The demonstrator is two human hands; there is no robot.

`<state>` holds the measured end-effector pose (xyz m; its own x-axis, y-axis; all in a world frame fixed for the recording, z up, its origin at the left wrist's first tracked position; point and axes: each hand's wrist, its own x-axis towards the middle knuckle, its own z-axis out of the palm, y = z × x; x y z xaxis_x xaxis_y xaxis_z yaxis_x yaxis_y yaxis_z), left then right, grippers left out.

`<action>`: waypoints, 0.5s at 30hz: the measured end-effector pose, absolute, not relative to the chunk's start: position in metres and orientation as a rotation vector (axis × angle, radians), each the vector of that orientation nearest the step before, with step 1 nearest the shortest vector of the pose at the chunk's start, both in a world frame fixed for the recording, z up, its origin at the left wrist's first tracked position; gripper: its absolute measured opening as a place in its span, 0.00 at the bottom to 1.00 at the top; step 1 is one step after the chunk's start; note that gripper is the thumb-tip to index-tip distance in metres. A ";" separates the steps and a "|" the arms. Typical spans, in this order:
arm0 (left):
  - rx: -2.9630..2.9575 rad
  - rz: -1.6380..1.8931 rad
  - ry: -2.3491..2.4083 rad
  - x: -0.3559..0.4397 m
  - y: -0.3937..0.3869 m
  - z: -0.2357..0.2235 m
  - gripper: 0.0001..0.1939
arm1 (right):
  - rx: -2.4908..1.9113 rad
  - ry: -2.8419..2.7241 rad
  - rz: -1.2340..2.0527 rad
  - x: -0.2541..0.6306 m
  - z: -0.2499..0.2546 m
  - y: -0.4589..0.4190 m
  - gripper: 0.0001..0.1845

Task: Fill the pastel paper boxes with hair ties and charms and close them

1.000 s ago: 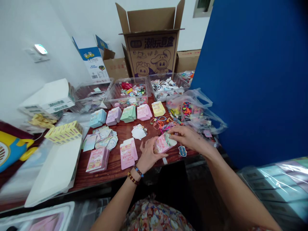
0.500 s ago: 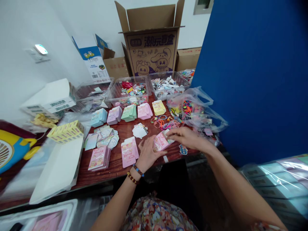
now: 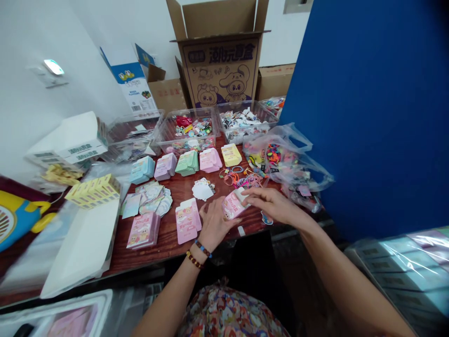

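Note:
A small pink printed box (image 3: pixel 231 207) is held tilted just above the front of the table. My left hand (image 3: pixel 216 221) is closed round its left side, thumb along the lower edge. At the box's right end, beside a pale flap, the fingers of my right hand (image 3: pixel 268 202) are bent together and press on it. What lies under those fingers is hidden. Left of my left hand lie flat pink box blanks (image 3: pixel 187 222) and a stack of pink boxes (image 3: pixel 143 230). A blue cut-out sticker (image 3: pixel 266 218) is below my right hand.
Behind my hands are white cards (image 3: pixel 202 190), coloured hair ties (image 3: pixel 242 178) and folded boxes (image 3: pixel 210 160) in several colours. Clear bins (image 3: pixel 191 142), a plastic bag (image 3: pixel 280 152) and a carton (image 3: pixel 220 70) stand farther back. A blue panel (image 3: pixel 368 117) rises at the right.
My right fingers have shifted slightly at the box's end, and the pale piece seen under them is no longer visible. My left hand keeps its hold. The view has shifted slightly.

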<state>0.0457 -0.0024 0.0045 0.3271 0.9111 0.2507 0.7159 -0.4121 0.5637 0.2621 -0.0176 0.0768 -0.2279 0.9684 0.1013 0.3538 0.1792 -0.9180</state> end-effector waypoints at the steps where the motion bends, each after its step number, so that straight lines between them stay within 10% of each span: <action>1: 2.258 0.768 1.449 0.046 -0.003 0.004 0.40 | -1.270 -1.753 1.011 0.261 0.076 -0.017 0.16; 15: 2.326 0.734 1.408 0.049 -0.004 0.007 0.39 | -1.291 -1.738 1.210 0.248 0.060 -0.014 0.16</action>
<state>0.0491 -0.0036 0.0067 0.3810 0.8875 0.2594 0.7207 -0.4608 0.5180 0.2478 -0.0137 0.0595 -0.3048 0.9521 -0.0243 0.3531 0.0893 -0.9313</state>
